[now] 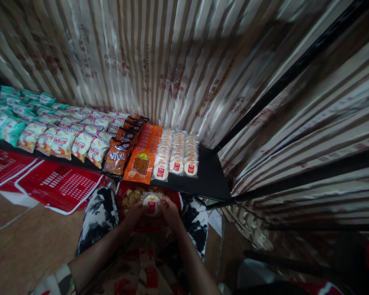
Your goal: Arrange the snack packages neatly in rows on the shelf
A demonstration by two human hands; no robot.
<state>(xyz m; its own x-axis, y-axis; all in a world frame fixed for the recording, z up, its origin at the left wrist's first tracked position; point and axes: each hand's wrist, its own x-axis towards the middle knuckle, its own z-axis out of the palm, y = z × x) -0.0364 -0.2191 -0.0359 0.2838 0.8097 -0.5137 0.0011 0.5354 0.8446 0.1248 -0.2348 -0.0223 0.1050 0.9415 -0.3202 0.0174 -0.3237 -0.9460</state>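
Rice-cracker packet (151, 202) is held low before the knees, left hand (134, 214) and right hand (169, 211) both closed on its sides. Such thin wrap may slip or crush if squeezed, falling into the red basket (132, 192) below the shelf (209, 180).

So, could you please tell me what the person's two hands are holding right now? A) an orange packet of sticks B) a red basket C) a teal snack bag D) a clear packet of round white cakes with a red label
D: the left hand and right hand together grip a clear packet of round white cakes, like those stacked in rows on the black shelf.
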